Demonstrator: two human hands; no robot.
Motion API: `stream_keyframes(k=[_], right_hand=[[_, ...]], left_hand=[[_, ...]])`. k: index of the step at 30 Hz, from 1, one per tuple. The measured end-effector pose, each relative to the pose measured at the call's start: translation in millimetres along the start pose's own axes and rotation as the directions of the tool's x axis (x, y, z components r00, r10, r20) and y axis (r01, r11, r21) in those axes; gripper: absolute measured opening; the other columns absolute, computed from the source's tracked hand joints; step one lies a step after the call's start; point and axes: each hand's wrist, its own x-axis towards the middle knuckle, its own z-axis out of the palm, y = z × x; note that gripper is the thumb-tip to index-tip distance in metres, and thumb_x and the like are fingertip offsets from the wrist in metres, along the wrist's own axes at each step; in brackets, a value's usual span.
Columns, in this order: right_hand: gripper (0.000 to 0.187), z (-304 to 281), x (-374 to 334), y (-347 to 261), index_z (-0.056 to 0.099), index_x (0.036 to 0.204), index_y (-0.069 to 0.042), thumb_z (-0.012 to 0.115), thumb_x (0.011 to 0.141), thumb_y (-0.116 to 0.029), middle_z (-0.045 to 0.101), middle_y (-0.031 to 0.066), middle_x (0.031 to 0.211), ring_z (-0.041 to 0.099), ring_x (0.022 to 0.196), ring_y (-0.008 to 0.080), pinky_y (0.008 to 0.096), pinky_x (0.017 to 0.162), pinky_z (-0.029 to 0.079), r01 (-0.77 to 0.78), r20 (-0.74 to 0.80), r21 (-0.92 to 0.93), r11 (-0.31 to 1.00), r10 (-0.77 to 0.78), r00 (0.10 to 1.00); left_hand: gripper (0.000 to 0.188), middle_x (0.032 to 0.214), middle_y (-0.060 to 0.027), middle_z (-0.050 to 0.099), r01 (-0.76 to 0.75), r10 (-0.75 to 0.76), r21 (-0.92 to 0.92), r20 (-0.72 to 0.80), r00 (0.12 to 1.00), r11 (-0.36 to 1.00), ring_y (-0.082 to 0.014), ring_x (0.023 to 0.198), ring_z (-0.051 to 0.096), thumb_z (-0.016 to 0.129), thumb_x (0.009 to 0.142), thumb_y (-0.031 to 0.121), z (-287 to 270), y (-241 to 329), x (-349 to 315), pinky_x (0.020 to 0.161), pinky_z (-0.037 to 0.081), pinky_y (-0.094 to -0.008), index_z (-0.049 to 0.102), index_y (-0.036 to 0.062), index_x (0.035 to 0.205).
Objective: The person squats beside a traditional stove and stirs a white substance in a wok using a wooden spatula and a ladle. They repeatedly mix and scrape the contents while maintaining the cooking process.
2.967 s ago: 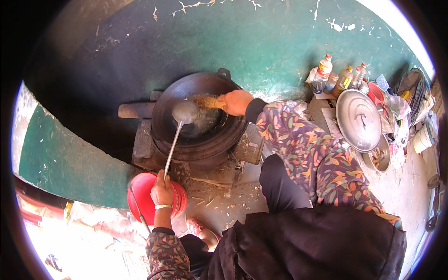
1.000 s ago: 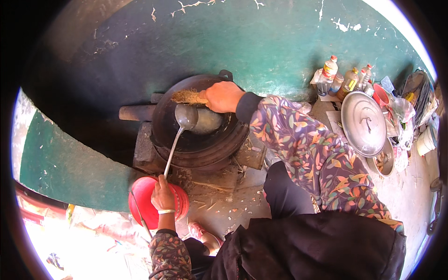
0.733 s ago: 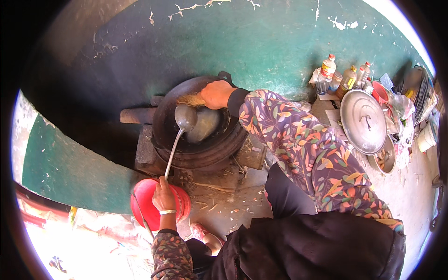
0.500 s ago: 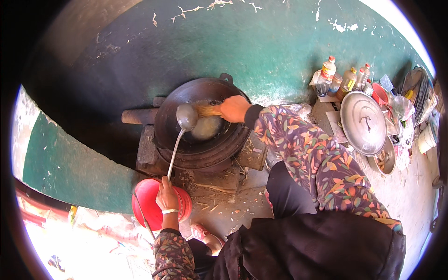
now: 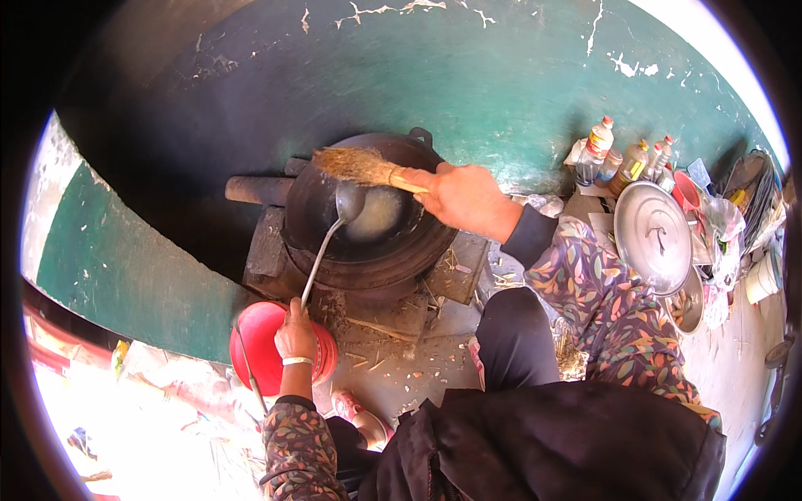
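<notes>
My left hand [image 5: 296, 337] is closed round the lower end of the handle of a long metal ladle [image 5: 321, 253]. The ladle's bowl reaches into a dark wok [image 5: 305, 219], beside a pool of cloudy liquid [image 5: 378, 215] in the bottom. My right hand [image 5: 470, 199] grips the short handle of a straw brush [image 5: 359, 165], held above the wok with its bristles pointing left. The brush hides part of the wok's far side. Below my left hand stands a red bucket [image 5: 253, 338].
A thin dark rod [image 5: 248, 367] leans across the bucket. The wok rests on a rough brick stove [image 5: 386, 316] against a green wall [image 5: 484, 92]. To the right are several bottles [image 5: 598, 144], a round metal lid [image 5: 653, 234], a metal basin [image 5: 687, 305] and a red container [image 5: 685, 191].
My right hand has lifted the brush out of the wok and drawn it back to the right. The ladle's bowl has shifted slightly right and sits lower in the wok.
</notes>
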Motion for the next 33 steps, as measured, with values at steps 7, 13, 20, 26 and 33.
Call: stream_keyframes(k=[7,13,20,26,33], right_hand=[[0.040,45.6,11.8,-33.7,0.052,0.120,-0.012,0.051,0.080,-0.012,0.056,0.0159,0.073,0.059,0.052,0.0283,0.0399,0.042,0.046,0.149,-0.025,-0.078,0.986,-0.151,0.988],[0.025,68.4,47.8,-18.0,0.059,0.102,-0.007,0.052,0.078,-0.012,0.060,0.0164,0.072,0.064,0.062,0.0287,0.0392,0.046,0.050,0.131,-0.034,-0.135,0.982,-0.136,0.990],[0.024,50.8,31.2,11.7,0.063,0.104,-0.012,0.054,0.083,-0.021,0.067,0.0151,0.079,0.065,0.077,0.0341,0.0459,0.066,0.052,-0.123,0.143,-0.002,0.992,0.122,0.982],[0.038,13.7,37.6,-1.6,0.056,0.122,-0.021,0.051,0.084,-0.023,0.065,0.0172,0.079,0.063,0.072,0.0362,0.0478,0.062,0.049,-0.074,0.036,0.153,0.986,0.069,0.997],[0.028,47.3,47.3,-1.9,0.063,0.107,-0.014,0.051,0.083,-0.022,0.067,0.0150,0.079,0.065,0.076,0.0341,0.0462,0.065,0.051,-0.084,0.204,0.091,0.992,0.064,0.977]], left_hand=[[0.019,0.082,-0.0152,0.064,-0.013,0.017,0.085,-0.047,0.999,0.996,-0.0384,0.067,0.063,0.048,0.093,0.023,-10.5,9.3,2.0,0.055,0.049,-0.0504,0.043,0.0165,0.110],[0.018,0.081,-0.0148,0.064,0.002,0.003,0.096,-0.049,0.999,0.995,-0.0377,0.067,0.064,0.047,0.093,0.024,-7.1,3.3,5.8,0.055,0.049,-0.0495,0.044,0.0173,0.109],[0.016,0.080,-0.0149,0.065,-0.014,0.013,-0.014,-0.054,0.998,1.000,-0.0398,0.065,0.062,0.047,0.093,0.029,0.2,-0.4,3.8,0.056,0.049,-0.0515,0.045,0.0179,0.105],[0.024,0.073,-0.0165,0.063,-0.033,0.023,-0.090,-0.106,0.994,0.995,-0.0410,0.064,0.061,0.048,0.093,0.038,10.7,-16.4,-8.6,0.055,0.047,-0.0533,0.047,0.0138,0.091],[0.035,0.067,-0.0194,0.060,-0.049,0.042,-0.079,-0.088,0.995,0.996,-0.0436,0.063,0.059,0.047,0.092,0.044,11.7,-9.6,-5.0,0.054,0.045,-0.0544,0.046,0.0105,0.083]])
